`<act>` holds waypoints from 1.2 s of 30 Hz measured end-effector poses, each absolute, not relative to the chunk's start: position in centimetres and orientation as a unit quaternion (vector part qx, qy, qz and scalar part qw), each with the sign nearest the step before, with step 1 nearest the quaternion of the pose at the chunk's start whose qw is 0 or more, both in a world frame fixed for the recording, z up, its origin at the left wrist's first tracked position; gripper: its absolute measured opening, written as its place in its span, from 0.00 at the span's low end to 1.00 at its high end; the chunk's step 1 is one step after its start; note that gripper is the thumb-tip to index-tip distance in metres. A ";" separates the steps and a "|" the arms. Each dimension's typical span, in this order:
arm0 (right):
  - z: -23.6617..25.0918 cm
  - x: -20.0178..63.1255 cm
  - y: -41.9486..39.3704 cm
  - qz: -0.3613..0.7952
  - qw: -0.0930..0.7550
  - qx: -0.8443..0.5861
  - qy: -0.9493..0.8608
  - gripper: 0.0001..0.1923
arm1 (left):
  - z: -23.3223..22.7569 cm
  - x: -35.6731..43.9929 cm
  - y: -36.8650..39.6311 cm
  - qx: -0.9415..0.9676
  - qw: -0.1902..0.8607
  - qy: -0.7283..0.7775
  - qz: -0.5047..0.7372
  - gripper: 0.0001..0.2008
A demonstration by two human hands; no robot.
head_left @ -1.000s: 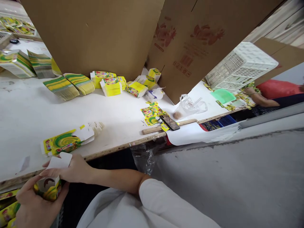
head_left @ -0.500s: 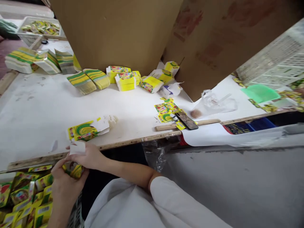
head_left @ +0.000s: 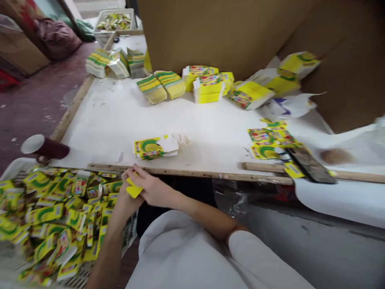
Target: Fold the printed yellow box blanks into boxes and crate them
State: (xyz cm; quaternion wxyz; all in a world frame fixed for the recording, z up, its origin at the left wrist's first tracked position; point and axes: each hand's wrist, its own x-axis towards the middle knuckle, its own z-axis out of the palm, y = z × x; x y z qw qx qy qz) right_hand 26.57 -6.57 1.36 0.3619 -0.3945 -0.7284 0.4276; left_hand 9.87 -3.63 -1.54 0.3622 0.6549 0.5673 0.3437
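Note:
Both my hands meet just below the table's front edge point(head_left: 192, 173). My right hand point(head_left: 153, 189) and my left hand point(head_left: 124, 200) together grip a small yellow carton point(head_left: 133, 190), mostly hidden by the fingers. Directly beyond them a flattened yellow-green carton point(head_left: 152, 147) with white flaps lies on the white table. To my left, a white crate point(head_left: 12, 166) holds several yellow packets point(head_left: 54, 216).
Stacks of flat cartons point(head_left: 161, 85) and assembled yellow boxes point(head_left: 209, 84) line the back before a large cardboard wall point(head_left: 210, 32). A phone point(head_left: 309, 164) rests on loose packets and a wooden stick at right. A maroon cup point(head_left: 45, 147) lies at the table's left corner.
The view swung left and down, bringing the crate of packets into sight. My hands stayed together on the carton, whose white flap no longer shows.

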 end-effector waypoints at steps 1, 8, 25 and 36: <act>0.7 26.8 -6.2 0.438 0.385 -0.404 -0.704 0.33 | -1.2 9.9 -3.8 0.664 0.344 0.559 0.358 0.33; -1.6 28.3 -4.9 0.370 0.524 -0.463 -0.611 0.34 | 0.8 9.9 -5.1 0.472 0.480 0.577 0.462 0.31; -0.6 30.3 -6.2 0.301 0.464 -0.430 -0.714 0.12 | 1.9 10.6 -5.3 0.377 0.552 0.551 0.500 0.28; -1.6 30.0 -5.5 0.346 0.457 -0.379 -0.727 0.17 | 2.2 9.9 -4.8 0.360 0.537 0.549 0.529 0.26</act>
